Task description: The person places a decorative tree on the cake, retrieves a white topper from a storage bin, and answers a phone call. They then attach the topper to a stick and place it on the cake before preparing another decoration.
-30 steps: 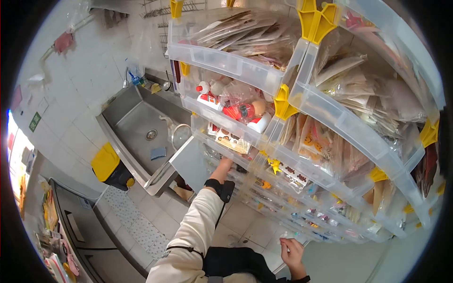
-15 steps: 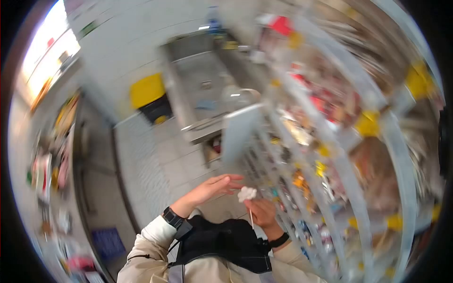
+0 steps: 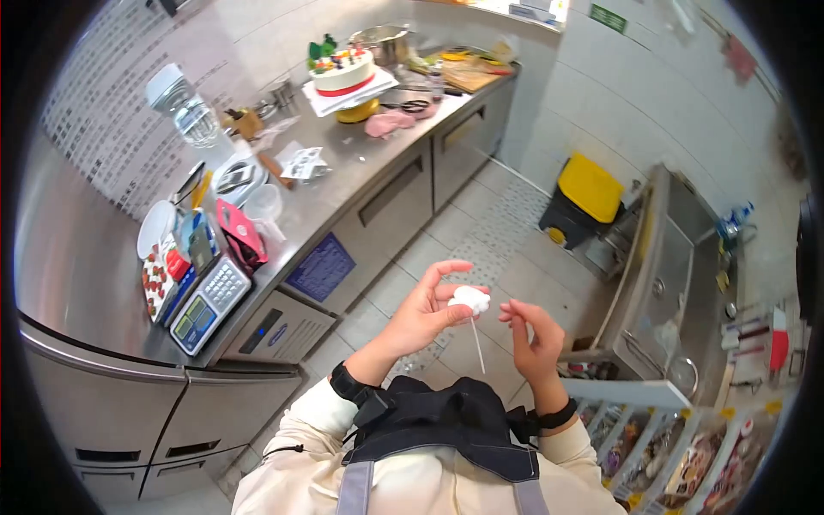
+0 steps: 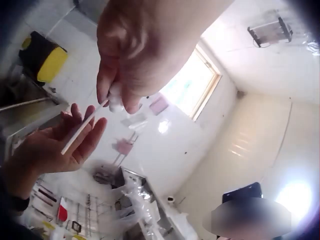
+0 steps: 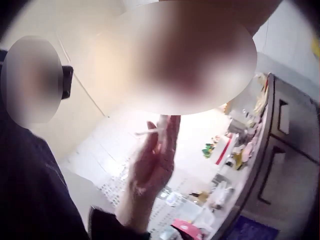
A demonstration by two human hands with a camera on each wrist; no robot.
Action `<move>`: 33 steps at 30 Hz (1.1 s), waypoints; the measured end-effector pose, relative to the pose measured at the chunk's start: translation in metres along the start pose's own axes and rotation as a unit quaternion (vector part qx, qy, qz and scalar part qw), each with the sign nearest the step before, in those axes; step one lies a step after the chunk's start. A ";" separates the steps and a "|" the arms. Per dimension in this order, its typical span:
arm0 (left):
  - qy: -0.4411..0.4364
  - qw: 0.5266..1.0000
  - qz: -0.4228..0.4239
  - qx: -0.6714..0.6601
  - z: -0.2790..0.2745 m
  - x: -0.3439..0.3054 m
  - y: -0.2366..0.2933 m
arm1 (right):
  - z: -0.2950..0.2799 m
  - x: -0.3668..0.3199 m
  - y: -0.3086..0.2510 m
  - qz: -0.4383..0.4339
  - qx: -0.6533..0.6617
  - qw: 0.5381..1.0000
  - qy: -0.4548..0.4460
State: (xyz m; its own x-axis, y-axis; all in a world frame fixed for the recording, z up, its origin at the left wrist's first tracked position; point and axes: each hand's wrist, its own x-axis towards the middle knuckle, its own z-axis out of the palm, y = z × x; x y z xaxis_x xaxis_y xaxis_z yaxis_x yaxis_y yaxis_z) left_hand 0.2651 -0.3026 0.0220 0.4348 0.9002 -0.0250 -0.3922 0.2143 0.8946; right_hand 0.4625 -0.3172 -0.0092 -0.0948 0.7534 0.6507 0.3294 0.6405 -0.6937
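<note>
A white, puffy cloud-shaped cake topper (image 3: 469, 299) on a thin white stick (image 3: 478, 348) is in my left hand (image 3: 419, 313), pinched between thumb and fingers at chest height. The stick points down toward my dark apron. My right hand (image 3: 537, 340) is just right of the topper, fingers loosely bent and holding nothing. In the left wrist view, the stick (image 4: 82, 131) passes in front of the right hand's fingers (image 4: 97, 134). The right wrist view blurs most of the right hand, and the left hand (image 5: 152, 165) shows below the blur.
A decorated white cake (image 3: 342, 75) stands on a yellow stand on the steel counter (image 3: 343, 167). Nearer are a digital scale (image 3: 210, 300) and a pink pouch (image 3: 240, 230). A yellow-lidded bin (image 3: 590, 190), a sink (image 3: 669, 275) and clear drawers (image 3: 687, 455) lie to the right.
The view has swung from the clear drawers to the counter with the cake. The topper has passed from my right hand to my left. Earlier still, my left hand was at the drawers.
</note>
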 end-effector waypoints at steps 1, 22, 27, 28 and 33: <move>0.012 0.999 0.033 0.035 -0.012 -0.001 0.012 | 0.013 0.016 -0.001 0.040 0.078 0.996 -0.005; 0.233 0.894 0.037 0.380 -0.147 0.146 0.103 | 0.155 0.296 0.130 -0.084 0.153 0.893 -0.415; 0.292 0.895 -0.005 0.338 -0.172 0.176 0.105 | 0.182 0.335 0.168 -0.081 0.182 0.846 -0.494; 0.291 0.906 0.015 0.307 -0.180 0.183 0.107 | 0.186 0.345 0.172 -0.031 0.197 0.827 -0.526; 0.340 0.879 0.049 0.330 -0.240 0.197 0.113 | 0.194 0.418 0.196 0.017 0.221 0.875 -0.430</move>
State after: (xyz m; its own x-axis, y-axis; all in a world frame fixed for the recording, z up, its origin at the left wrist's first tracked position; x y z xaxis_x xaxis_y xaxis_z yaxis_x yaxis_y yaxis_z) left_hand 0.1119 -0.0095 0.0107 -0.2487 0.9686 0.0067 0.2525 0.0582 0.9659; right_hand 0.3053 0.1515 0.0669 -0.8261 0.4859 0.2855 -0.0306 0.4673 -0.8836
